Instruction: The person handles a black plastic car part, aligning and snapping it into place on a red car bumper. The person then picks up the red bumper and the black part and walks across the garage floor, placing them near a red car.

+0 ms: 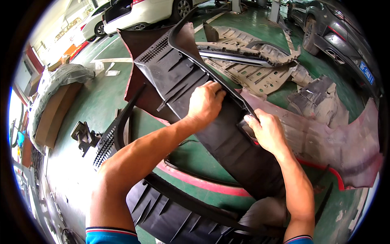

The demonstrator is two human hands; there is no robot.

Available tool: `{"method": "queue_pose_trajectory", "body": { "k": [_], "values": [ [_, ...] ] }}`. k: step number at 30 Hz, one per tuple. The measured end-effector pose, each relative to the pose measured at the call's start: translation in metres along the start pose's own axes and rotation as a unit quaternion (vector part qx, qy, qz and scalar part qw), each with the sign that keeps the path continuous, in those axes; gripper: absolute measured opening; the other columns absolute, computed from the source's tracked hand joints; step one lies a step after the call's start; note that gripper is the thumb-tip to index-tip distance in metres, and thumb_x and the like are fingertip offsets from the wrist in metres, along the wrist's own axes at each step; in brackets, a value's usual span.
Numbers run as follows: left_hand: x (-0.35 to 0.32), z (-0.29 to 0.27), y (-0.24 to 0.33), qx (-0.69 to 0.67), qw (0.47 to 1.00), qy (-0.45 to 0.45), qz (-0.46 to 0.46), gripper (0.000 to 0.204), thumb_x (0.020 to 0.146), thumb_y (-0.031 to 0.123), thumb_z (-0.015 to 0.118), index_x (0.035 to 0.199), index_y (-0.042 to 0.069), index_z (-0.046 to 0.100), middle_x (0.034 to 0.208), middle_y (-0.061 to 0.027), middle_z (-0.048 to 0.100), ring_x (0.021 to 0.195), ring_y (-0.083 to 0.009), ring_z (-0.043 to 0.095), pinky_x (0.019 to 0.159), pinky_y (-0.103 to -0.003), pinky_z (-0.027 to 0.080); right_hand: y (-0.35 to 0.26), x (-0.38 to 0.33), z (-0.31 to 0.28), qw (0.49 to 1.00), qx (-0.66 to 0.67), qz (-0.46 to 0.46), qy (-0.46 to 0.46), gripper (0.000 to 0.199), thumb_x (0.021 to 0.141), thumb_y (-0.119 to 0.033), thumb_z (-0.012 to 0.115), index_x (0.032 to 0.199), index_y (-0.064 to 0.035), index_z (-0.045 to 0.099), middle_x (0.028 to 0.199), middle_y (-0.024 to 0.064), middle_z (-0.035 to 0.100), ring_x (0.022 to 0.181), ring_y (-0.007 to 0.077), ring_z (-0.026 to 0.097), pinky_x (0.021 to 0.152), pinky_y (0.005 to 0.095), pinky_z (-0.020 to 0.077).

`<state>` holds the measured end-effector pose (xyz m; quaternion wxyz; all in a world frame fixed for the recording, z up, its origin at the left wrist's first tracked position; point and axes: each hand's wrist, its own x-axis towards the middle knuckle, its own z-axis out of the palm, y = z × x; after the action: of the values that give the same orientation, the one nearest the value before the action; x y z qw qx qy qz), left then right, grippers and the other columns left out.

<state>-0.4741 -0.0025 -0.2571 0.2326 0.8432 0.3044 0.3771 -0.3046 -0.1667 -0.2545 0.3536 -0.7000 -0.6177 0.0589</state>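
A long black plastic bumper trim panel (178, 77) with ribs and a grille section stands tilted in front of me, fixed against the inside of a dark red car bumper (337, 146). My left hand (205, 101) grips the panel's raised upper edge, fingers curled over it. My right hand (266, 130) presses fingers into a small rectangular opening at the panel's edge, where it meets the bumper. A second black ribbed panel (170, 211) lies below my forearms.
Beige underbody shields and a chrome-edged strip (243, 57) lie on the green floor behind. A white car (142, 12) is parked far left, a dark car (337, 32) at right. A wrapped part on cardboard (53, 101) and a small black bracket (83, 136) sit left.
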Motion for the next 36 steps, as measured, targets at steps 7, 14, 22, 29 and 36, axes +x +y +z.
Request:
{"method": "queue_pose_trajectory", "body": {
  "k": [7, 14, 22, 29, 36],
  "values": [
    [0.008, -0.016, -0.018, -0.058, 0.988, -0.105, -0.095, 0.026, 0.093, 0.017, 0.069, 0.111, -0.001, 0.074, 0.086, -0.0155, 0.073, 0.079, -0.0216, 0.070, 0.079, -0.037, 0.055, -0.002, 0.000, 0.001, 0.998, -0.042, 0.029, -0.048, 0.035, 0.100, -0.037, 0.064, 0.089, -0.0034, 0.062, 0.071, 0.0217, 0.067, 0.075, 0.0459, 0.068, 0.067, 0.0551, 0.0513],
    [0.010, -0.008, -0.010, 0.114, 0.986, -0.021, -0.116, 0.026, 0.090, 0.017, 0.071, 0.109, 0.000, 0.075, 0.096, -0.0220, 0.076, 0.085, -0.0310, 0.073, 0.081, -0.042, 0.056, -0.008, 0.000, -0.005, 0.996, -0.066, 0.046, -0.047, 0.037, 0.099, -0.039, 0.065, 0.091, -0.0038, 0.064, 0.078, 0.0197, 0.071, 0.079, 0.0439, 0.070, 0.069, 0.0552, 0.0528],
    [0.011, -0.057, 0.024, 0.039, 0.946, -0.277, -0.162, 0.026, 0.086, 0.011, 0.071, 0.106, -0.007, 0.072, 0.087, -0.0100, 0.072, 0.075, -0.0141, 0.067, 0.064, -0.030, 0.057, 0.039, 0.022, 0.002, 0.991, -0.110, 0.055, -0.055, 0.037, 0.097, -0.040, 0.066, 0.102, -0.0035, 0.070, 0.095, 0.0241, 0.073, 0.094, 0.0458, 0.070, 0.080, 0.0557, 0.0544],
    [-0.037, -0.138, 0.075, -0.067, 0.952, -0.265, -0.138, 0.022, 0.090, 0.003, 0.073, 0.111, -0.005, 0.074, 0.093, -0.0066, 0.075, 0.080, -0.0085, 0.067, 0.074, -0.025, 0.055, 0.136, 0.004, 0.055, 0.986, -0.116, 0.077, -0.093, 0.043, 0.097, -0.044, 0.063, 0.098, -0.0018, 0.069, 0.100, 0.0247, 0.072, 0.099, 0.0464, 0.068, 0.083, 0.0556, 0.0524],
    [-0.131, -0.215, 0.092, -0.057, 0.986, -0.149, -0.038, 0.029, 0.081, 0.011, 0.079, 0.104, -0.006, 0.077, 0.088, -0.0153, 0.075, 0.071, -0.0175, 0.069, 0.064, -0.030, 0.052, 0.175, -0.012, 0.083, 0.972, -0.146, 0.112, -0.144, 0.041, 0.098, -0.040, 0.063, 0.105, 0.0002, 0.064, 0.100, 0.0296, 0.069, 0.100, 0.0512, 0.065, 0.082, 0.0571, 0.0498]
  ]
}}
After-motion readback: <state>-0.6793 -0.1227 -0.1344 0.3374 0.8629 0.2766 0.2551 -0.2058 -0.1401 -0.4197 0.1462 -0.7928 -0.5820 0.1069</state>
